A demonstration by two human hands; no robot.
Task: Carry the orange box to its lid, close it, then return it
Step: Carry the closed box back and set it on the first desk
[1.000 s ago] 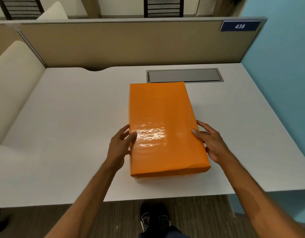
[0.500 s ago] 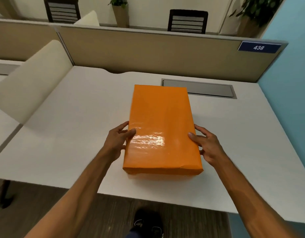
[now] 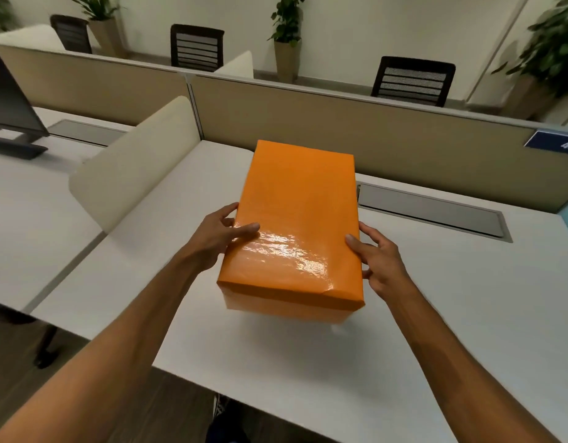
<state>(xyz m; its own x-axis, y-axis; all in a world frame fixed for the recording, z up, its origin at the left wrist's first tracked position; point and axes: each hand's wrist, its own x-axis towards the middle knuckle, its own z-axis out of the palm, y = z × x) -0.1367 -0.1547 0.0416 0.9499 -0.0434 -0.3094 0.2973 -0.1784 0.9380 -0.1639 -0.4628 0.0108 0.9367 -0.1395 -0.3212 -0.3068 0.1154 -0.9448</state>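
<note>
The orange box (image 3: pixel 295 225) is a glossy rectangular box with its lid on. It hangs a little above the white desk (image 3: pixel 452 308), with its shadow below the near end. My left hand (image 3: pixel 217 238) grips its left side, thumb on top. My right hand (image 3: pixel 377 260) grips the right side, thumb on the top edge. The box's underside is hidden.
A beige partition (image 3: pixel 404 135) runs behind the desk, with a grey cable tray (image 3: pixel 433 209) set into the desktop. A cream divider (image 3: pixel 132 167) separates the left desk, which bears a monitor (image 3: pixel 11 100). Black chairs (image 3: pixel 410 81) and potted plants stand beyond. Blue wall at right.
The box has come up off the desk, held between both hands. My view has lifted and turned left, showing the neighbouring desk and monitor.
</note>
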